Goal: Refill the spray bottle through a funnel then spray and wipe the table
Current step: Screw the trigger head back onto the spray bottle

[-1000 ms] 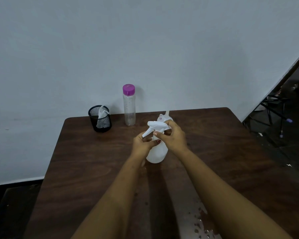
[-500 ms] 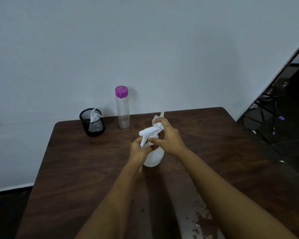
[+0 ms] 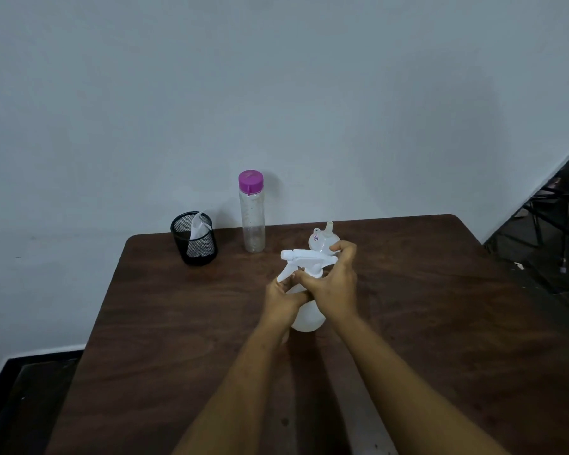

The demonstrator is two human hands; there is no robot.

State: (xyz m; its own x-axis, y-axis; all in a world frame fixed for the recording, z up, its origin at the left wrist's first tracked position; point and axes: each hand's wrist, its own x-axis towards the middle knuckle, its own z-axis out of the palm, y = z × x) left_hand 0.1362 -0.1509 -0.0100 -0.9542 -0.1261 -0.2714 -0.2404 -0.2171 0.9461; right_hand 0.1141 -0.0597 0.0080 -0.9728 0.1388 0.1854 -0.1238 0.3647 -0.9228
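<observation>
1. Upright near the middle of the table (image 3: 178,323): white spray bottle (image 3: 306,318), long axis vertical, nozzle pointing left, trigger slanting down and left.
2. Left hand (image 3: 281,298) curled round the neck just under the trigger, fingers close together.
3. Right hand (image 3: 337,287) clasping the spray head from the right, fingertips hooked over its rear end.
4. Just behind: funnel (image 3: 321,241), spout up.
5. Farther back and left: purple-capped clear bottle (image 3: 252,224), upright, and black mesh cup (image 3: 196,247) holding something white.
</observation>
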